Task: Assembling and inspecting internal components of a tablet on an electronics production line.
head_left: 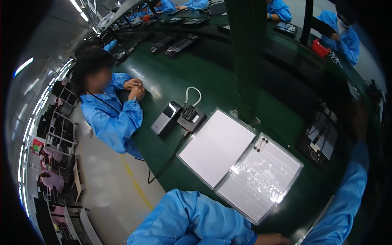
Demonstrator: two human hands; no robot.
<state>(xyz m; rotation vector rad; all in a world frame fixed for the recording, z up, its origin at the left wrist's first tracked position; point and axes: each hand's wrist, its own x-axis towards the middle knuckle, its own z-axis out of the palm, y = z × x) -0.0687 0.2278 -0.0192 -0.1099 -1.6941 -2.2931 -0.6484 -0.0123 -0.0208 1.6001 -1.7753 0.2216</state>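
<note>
At the lower edge, my left hand (271, 239) is mostly cut off, and its fingers cannot be made out. A thin pale-edged object (313, 227) lies near it, beside my right sleeve. My right arm reaches forward along the right rim, where my right hand (360, 120) is dark and blurred. The nearest thing to that hand is a flat black and silver electronic part (322, 132) on the green bench. In front of me lie a plain white tray (222, 143) and a clear-rimmed tray (261, 175) with small shiny pieces and several small dark round bits.
A grey power bank (166, 118) stands beside a small dark boxy device (191, 118) with a white cable. A green post (247, 61) rises behind the trays. On the left, a co-worker (112, 110) in blue rests both hands on the bench (163, 77). Other workers sit farther off.
</note>
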